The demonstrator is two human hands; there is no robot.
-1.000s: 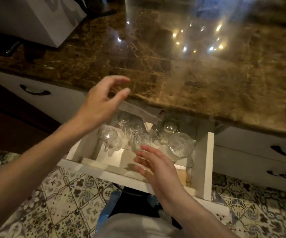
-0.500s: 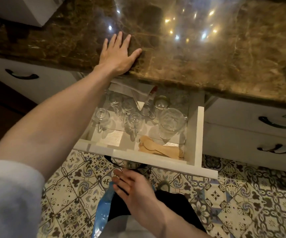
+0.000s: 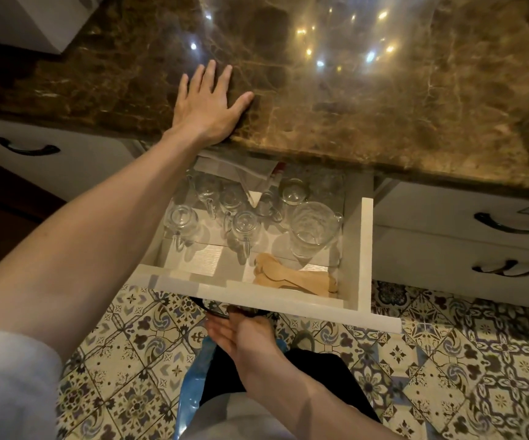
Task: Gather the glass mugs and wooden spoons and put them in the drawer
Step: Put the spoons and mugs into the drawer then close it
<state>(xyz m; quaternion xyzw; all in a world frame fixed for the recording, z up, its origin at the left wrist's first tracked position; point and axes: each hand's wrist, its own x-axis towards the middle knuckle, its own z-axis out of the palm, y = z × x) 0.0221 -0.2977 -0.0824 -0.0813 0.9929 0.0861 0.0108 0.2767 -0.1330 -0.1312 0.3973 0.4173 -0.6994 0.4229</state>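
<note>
1. Left hand (image 3: 207,106): laid flat, palm down, on the brown marble surface (image 3: 384,100) near its front edge, directly above the drawer. Fingers (image 3: 209,76) are spread and hold nothing.
2. Right hand (image 3: 244,338): positioned below the drawer's front panel, above the patterned floor tiles (image 3: 447,360). Its fingertips reach up to the dark handle (image 3: 212,311) under the panel; whether they close around it cannot be told.
3. Drawer (image 3: 363,249): white, pulled out from beneath the surface.
4. Glass mugs (image 3: 244,227): standing inside the drawer, grouped toward its left and rear, with a larger glass jug (image 3: 314,228) to their right.
5. Wooden spoons (image 3: 291,276): lying together in the drawer's front right corner, just in front of the jug.
6. Folded paper (image 3: 241,173): at the drawer's rear, partly under the surface edge.
</note>
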